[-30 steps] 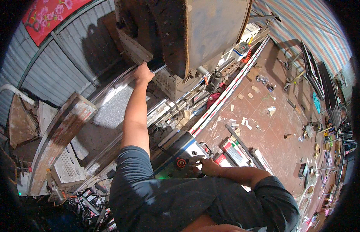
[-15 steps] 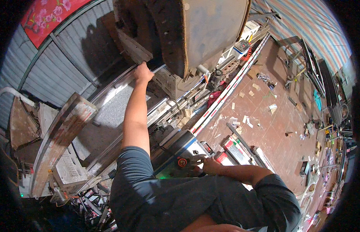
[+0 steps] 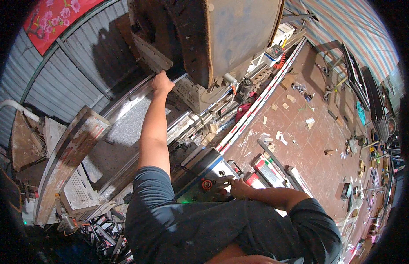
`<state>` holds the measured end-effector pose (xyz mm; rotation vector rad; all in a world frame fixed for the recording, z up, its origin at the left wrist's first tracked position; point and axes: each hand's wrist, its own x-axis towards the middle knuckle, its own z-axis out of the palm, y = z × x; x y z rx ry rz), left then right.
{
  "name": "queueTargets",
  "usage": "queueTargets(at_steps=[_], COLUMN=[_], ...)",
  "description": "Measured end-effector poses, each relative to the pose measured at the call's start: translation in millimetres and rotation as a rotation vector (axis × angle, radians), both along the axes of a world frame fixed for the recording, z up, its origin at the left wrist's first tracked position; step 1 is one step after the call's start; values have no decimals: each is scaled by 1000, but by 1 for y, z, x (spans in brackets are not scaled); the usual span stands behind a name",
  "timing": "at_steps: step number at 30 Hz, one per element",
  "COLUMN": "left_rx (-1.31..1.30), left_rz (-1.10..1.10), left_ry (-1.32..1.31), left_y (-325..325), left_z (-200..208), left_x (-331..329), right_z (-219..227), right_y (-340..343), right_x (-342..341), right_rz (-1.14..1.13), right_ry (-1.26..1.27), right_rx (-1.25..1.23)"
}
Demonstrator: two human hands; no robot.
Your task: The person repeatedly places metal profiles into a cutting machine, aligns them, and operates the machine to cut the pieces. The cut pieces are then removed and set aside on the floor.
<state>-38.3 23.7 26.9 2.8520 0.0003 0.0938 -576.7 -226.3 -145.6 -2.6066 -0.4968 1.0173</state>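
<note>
My left arm reaches forward to the large machine housing [image 3: 244,37] with a rusty edge. My left hand [image 3: 161,82] is closed just below a grey metal plate [image 3: 154,53] on that housing, beside a long shiny metal rail [image 3: 129,94]. What its fingers hold is hidden. Close to my body, my right hand [image 3: 239,188] rests at a control box [image 3: 200,169] with a dark blue edge. Its fingers reach, partly in shadow, over the panel near a small dark knob [image 3: 221,173] and a round orange-red ringed button [image 3: 207,185].
A curved, worn guard [image 3: 68,163] stands at the left, with a pile of metal offcuts [image 3: 105,235] below. A red-and-white striped bar [image 3: 261,99] runs along the bench's right side. Scraps [image 3: 281,138] lie on the brown floor [image 3: 310,163]. A corrugated wall [image 3: 50,83] rises at far left.
</note>
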Motion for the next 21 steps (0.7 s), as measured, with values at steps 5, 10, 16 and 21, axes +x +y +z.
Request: queueTargets(at_steps=[5, 10, 16, 21], left_rx=[-1, -6, -16, -58], left_rz=[-9, -11, -12, -98], left_ry=[-1, 7, -10, -121], left_y=[3, 1, 4, -3], left_z=[-2, 0, -4, -19], left_x=[2, 0, 1, 6], right_z=[-9, -15, 0, 15], right_y=[-5, -7, -6, -9], right_x=[-4, -6, -4, -3], right_rz=[206, 352, 218, -50], right_ry=[-45, -53, -72, -59], right_rx=[-73, -154, -21, 204])
